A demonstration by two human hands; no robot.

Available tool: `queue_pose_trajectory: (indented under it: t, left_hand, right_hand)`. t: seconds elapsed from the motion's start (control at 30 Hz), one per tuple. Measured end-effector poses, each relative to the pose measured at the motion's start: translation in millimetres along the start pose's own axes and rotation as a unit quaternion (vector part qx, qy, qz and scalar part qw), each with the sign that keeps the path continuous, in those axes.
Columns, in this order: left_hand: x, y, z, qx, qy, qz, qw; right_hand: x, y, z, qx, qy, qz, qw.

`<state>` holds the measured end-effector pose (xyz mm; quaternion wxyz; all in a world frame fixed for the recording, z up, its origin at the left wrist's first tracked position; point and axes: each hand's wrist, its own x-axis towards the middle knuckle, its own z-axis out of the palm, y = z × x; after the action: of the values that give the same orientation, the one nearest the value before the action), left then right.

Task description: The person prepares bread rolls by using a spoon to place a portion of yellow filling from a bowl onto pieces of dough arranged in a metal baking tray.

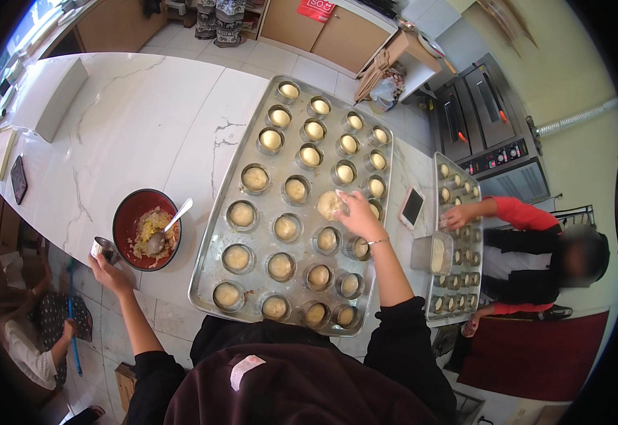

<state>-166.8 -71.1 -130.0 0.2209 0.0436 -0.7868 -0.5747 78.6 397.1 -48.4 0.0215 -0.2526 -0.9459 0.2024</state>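
Observation:
A large metal baking tray (266, 212) lies in front of me, with rows of metal rings holding round dough pieces (295, 190). Toward its right-middle, a flattened dough piece (329, 206) has no ring around it. My right hand (357, 214) is on that dough's right edge, fingers bent together against it. Off to the left, my left hand (113, 275) grips a small round metal ring (103, 249) beside the table edge. Just right of that hand stands a dark bowl with a red inside (130, 212), containing a crumbly yellowish filling (152, 225) and a metal spoon (169, 225).
A phone (412, 206) lies right of the tray. Beyond it, a co-worker's hand (458, 215) reaches over a second tray (434, 304) beside a clear plastic tub (422, 253). Another phone (18, 178) rests at the far left. A person with a blue stick (71, 312) is at lower left.

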Motion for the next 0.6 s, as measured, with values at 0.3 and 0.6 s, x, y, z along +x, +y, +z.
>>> queue_pose_trajectory:
  t: [0.3, 0.6]
  left_hand:
    - [-1, 3, -1, 0.057, -0.016, -0.008, 0.998]
    - [-1, 4, 0, 0.040, -0.016, 0.013, 0.999]
  right_hand:
    - [15, -32, 22, -0.126, -0.038, 0.059, 0.989]
    - [11, -10, -20, -0.034, -0.159, -0.113, 0.980]
